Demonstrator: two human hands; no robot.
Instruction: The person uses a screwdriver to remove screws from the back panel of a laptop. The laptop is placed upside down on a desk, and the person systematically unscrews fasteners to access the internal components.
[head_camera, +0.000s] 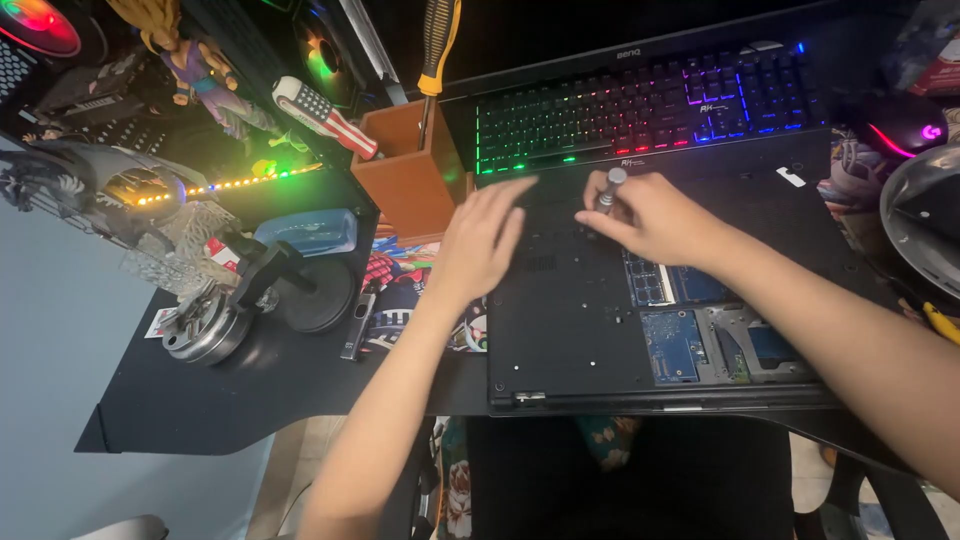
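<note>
Right hand (655, 215) grips a screwdriver (608, 190); left hand (485, 240) rests flat, open, on the laptop (570, 330).

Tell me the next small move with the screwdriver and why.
Probably keep turning the screwdriver upright in the right hand: its tip sits on the upturned laptop base, which the left hand steadies flat beside it.

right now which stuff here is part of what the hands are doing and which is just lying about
In use:
- small screwdriver, held in right hand
- upturned laptop, left hand resting on it

Lying about:
- lit keyboard
- wooden tool holder
- mouse
- figurine
</note>
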